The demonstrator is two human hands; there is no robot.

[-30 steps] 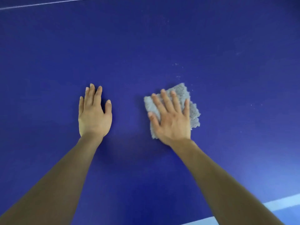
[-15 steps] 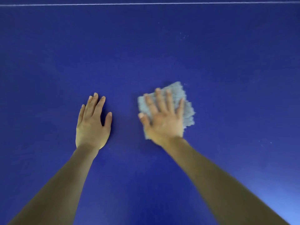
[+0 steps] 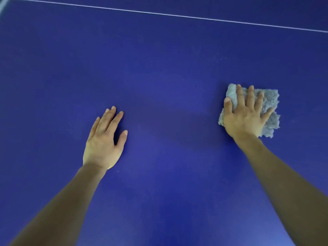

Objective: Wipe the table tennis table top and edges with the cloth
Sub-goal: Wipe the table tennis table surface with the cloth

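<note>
The blue table tennis table top (image 3: 163, 77) fills the view. A folded grey cloth (image 3: 269, 105) lies flat on it at the right. My right hand (image 3: 245, 115) presses on the cloth with straight, spread fingers and covers its left part. My left hand (image 3: 103, 141) rests flat on the bare table surface, left of centre, well apart from the cloth, fingers straight and holding nothing.
A thin white line (image 3: 177, 15) crosses the table at the far side, slanting down to the right. A pale table edge (image 3: 2, 2) shows at the top left corner. Small pale specks (image 3: 221, 58) lie beyond the cloth.
My right hand has slid the cloth to the right, widening the gap between my hands. My left hand stays flat on the table. The view has shifted, and the white line now slants.
</note>
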